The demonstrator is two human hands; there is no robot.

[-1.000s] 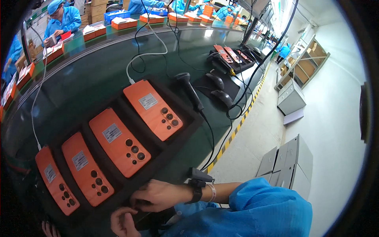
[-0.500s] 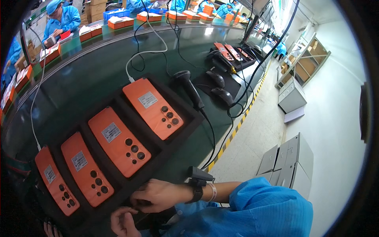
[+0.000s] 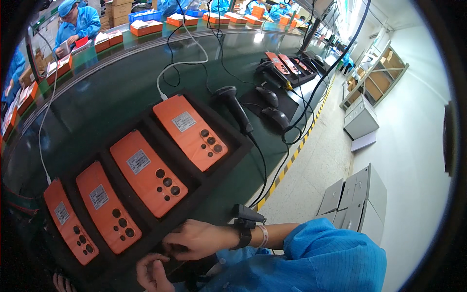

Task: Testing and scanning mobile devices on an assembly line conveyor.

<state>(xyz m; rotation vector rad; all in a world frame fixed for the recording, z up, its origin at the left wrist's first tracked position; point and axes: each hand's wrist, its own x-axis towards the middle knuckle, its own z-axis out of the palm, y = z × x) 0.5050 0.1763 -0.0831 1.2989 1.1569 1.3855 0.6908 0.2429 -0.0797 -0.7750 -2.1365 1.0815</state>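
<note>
Four-slot black foam tray aside, several orange phones (image 3: 148,173) lie back up in a black tray (image 3: 194,187), each with a white label and dark round lenses. White cables run to the phones at its two ends. By the tray's near edge is my right hand (image 3: 197,239), its fingers curled; a black device is strapped to that wrist. Just below it, at the lower edge, my left hand (image 3: 154,273) has bent fingers close to its thumb. Whether either hand holds anything is hidden. Fingertips (image 3: 62,282) of a hand I cannot assign show at the lower left.
Beyond the tray lie a black handheld scanner (image 3: 233,109) and two dark mice (image 3: 275,117). Farther off stands another tray of orange phones (image 3: 296,65). Cables cross the green table (image 3: 121,92). People in blue work behind orange boxes (image 3: 146,28). Grey cabinets (image 3: 357,194) stand right.
The whole view has shifted very slightly. Both hands keep their places and curled shape, and the phones stay in the tray.
</note>
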